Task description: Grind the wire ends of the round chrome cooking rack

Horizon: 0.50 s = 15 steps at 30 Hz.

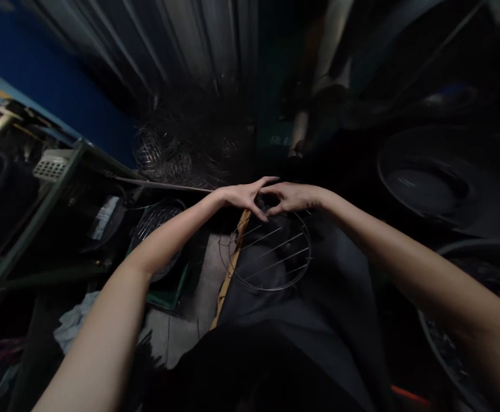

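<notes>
A round wire rack with several parallel bars extends toward me over my dark-clothed lap. At its far rim my left hand reaches in from the left, thumb and index finger spread around the rim area. My right hand meets it from the right, its fingers curled and its thumb tip close to the left thumb. Both hands appear to grip the rack there, though the exact contact is in shadow. A small dark part between the fingers is too dim to make out.
Tangled wire pieces are heaped beyond my left hand. On the left are a green metal frame and a green crate. A yellowish strip runs beside the rack. Large dark basins stand at the right.
</notes>
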Motion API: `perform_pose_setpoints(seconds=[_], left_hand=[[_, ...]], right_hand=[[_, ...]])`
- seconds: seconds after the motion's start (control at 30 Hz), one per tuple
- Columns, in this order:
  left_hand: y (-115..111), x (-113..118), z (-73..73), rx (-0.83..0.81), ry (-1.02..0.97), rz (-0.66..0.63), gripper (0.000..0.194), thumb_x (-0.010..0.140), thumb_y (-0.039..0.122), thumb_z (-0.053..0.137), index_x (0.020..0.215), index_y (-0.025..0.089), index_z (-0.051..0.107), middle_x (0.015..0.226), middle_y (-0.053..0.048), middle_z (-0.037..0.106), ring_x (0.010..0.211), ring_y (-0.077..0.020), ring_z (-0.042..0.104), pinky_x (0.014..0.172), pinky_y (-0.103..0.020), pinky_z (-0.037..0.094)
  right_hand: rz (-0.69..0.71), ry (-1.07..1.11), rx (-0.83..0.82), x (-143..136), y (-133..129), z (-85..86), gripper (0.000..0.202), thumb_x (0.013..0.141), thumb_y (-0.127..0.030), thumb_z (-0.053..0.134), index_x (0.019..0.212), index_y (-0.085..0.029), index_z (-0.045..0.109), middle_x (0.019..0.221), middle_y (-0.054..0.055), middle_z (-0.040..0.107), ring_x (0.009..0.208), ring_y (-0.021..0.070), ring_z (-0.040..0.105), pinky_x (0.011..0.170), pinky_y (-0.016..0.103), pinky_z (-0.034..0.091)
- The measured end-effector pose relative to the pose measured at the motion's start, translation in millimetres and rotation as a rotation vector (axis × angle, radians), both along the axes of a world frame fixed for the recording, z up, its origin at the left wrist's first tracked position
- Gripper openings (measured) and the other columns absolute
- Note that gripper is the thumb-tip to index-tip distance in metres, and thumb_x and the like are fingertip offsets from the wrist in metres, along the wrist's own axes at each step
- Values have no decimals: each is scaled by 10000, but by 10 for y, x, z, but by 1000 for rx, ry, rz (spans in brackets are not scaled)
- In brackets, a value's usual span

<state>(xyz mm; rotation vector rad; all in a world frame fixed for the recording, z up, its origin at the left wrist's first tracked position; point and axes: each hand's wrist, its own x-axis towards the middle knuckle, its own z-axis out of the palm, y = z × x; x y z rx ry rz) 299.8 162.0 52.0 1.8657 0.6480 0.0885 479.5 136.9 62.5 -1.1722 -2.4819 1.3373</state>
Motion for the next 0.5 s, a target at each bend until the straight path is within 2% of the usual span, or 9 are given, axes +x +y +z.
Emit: perform_pose_setpoints(seconds=[0.07,0.13,0.2,0.27,0.33,0.43,0.5], left_hand=[[16,-38,-17,-40,0,8,1124,537,321,848,1469,153,243,1353,-173,504,1284,-310,470,1053,-429,389],[33,-119,-51,-117,55,43,1112,561,302,843,1475,152,228,1168,-149,623,1140,-291,579,972,-425,451],[47,-253,-119,-192,115,94,1092,566,280,844,1471,154,244,1011,-110,670,1021,-265,629,902,-404,484],[46,-444,-218,-263,123,166,1051,571,259,840,1456,156,282,937,-85,677,966,-237,642,872,-380,493],[20,-669,-335,-345,99,256,1015,575,227,831,1443,157,309,918,-75,677,928,-208,649,855,-358,498],[-65,-976,-491,-457,54,384,989,575,168,814,1433,164,322,926,-75,676,884,-180,660,823,-332,509],[-131,-1101,-544,-511,24,446,975,584,151,802,1432,174,322,950,-84,673,871,-182,673,801,-327,517]], right_hand=[[-84,83,52,173,-60,79,495,656,-367,712,1120,-213,634,1088,49,668,977,246,611,853,362,479],[-269,189,112,428,-200,128,472,705,-419,686,1130,-224,625,1124,49,657,1007,242,605,896,375,477],[-487,258,133,713,-421,83,444,754,-476,645,1114,-217,623,1125,59,654,1013,240,604,912,387,481],[-655,244,110,962,-690,-87,424,772,-504,628,1077,-210,629,1102,64,660,1005,238,606,913,387,481],[-764,178,-17,1115,-963,-359,415,759,-540,622,1012,-212,644,1015,65,680,904,231,626,822,370,514],[-851,136,-205,1096,-1305,-776,465,734,-605,609,986,-216,644,897,56,684,703,202,606,634,336,513],[-854,132,-259,964,-1437,-941,481,753,-620,588,1014,-219,638,891,50,684,664,191,592,596,324,499]])
